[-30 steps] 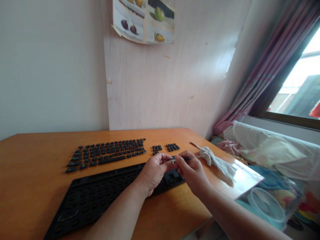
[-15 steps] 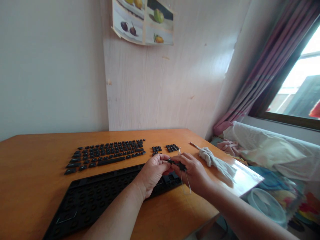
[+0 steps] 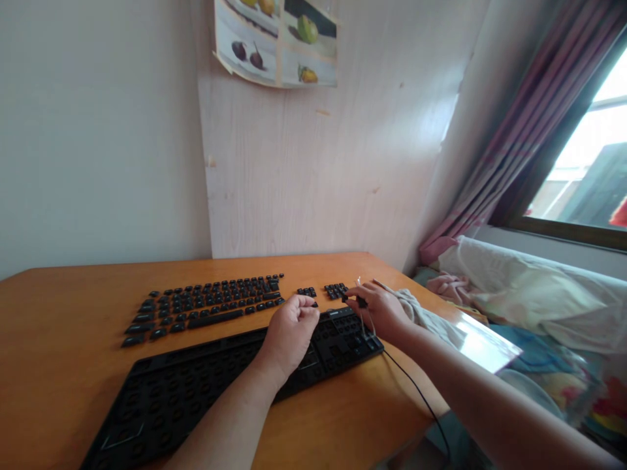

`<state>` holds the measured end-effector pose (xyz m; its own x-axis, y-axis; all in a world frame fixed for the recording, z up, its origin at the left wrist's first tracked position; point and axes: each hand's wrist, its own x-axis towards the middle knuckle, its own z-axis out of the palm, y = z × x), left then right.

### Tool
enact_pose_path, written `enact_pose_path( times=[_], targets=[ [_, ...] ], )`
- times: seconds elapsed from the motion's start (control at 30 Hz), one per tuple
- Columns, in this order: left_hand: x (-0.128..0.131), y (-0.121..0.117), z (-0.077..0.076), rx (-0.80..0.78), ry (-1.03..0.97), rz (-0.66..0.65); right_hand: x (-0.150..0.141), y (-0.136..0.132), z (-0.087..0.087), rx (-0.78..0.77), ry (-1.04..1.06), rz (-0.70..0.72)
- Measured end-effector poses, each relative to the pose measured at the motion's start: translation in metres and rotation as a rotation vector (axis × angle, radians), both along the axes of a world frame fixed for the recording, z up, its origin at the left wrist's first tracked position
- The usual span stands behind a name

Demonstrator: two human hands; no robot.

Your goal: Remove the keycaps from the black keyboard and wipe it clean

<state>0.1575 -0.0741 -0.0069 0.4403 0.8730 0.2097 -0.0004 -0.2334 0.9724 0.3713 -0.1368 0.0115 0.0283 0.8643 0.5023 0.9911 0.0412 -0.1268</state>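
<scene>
My left hand (image 3: 292, 326) is closed, thumb against the bent fingers, above the middle of a black keyboard (image 3: 196, 369) stripped of most keycaps. A small dark keycap (image 3: 315, 305) shows at its fingertips; I cannot tell whether it is held or lies behind. My right hand (image 3: 381, 308) is closed around a keycap puller with a black handle (image 3: 362, 302) and thin wire loops (image 3: 368, 323). Its fingertips also pinch a black keycap (image 3: 345, 298), over the number pad end. Removed keycaps (image 3: 220, 297) lie in keyboard order behind the keyboard.
Smaller keycap groups (image 3: 335, 290) sit near the table's back right. A grey cloth (image 3: 426, 316) wraps a thin stick there. The keyboard cable (image 3: 416, 385) runs off the wooden table's (image 3: 73, 333) front edge. Bedding and bags (image 3: 529, 287) lie beyond the right edge.
My hands were together over the keyboard's right part; they have moved apart, the right one back and to the right with the puller, the left slightly left. The number pad end now shows.
</scene>
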Motion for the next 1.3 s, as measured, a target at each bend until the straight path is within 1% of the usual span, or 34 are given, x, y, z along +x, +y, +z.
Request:
enact_pose_path(
  times=[0.1, 0.23, 0.3, 0.4, 0.5, 0.57, 0.73, 0.9, 1.07, 1.3],
  targets=[
    [-0.005, 0.008, -0.002, 0.199, 0.125, 0.102, 0.014, 0.017, -0.003, -0.110, -0.056, -0.030],
    [-0.011, 0.009, -0.007, 0.473, 0.392, 0.144, 0.019, 0.037, -0.009, -0.254, -0.067, -0.067],
    [-0.013, 0.007, -0.008, 0.546, 0.539, 0.140, 0.020, 0.045, -0.012, -0.303, -0.065, -0.066],
    [-0.014, 0.001, -0.008, 0.553, 0.694, 0.073, 0.022, 0.053, -0.014, -0.324, -0.064, -0.045],
    [-0.015, -0.003, -0.007, 0.538, 0.762, -0.022, 0.024, 0.057, -0.012, -0.341, -0.072, -0.021],
    [-0.016, -0.004, -0.007, 0.538, 0.790, -0.055, 0.025, 0.058, -0.010, -0.369, -0.087, -0.020],
    [-0.017, -0.006, -0.007, 0.569, 0.830, -0.065, 0.028, 0.062, -0.006, -0.430, -0.116, 0.004],
    [-0.017, -0.014, 0.000, 0.569, 0.865, -0.091, 0.028, 0.064, -0.004, -0.431, -0.124, 0.010],
    [-0.016, -0.023, 0.006, 0.564, 0.871, -0.113, 0.028, 0.064, -0.007, -0.435, -0.127, 0.006],
    [-0.016, -0.025, 0.007, 0.555, 0.889, -0.096, 0.030, 0.067, -0.014, -0.442, -0.120, 0.004]
  ],
)
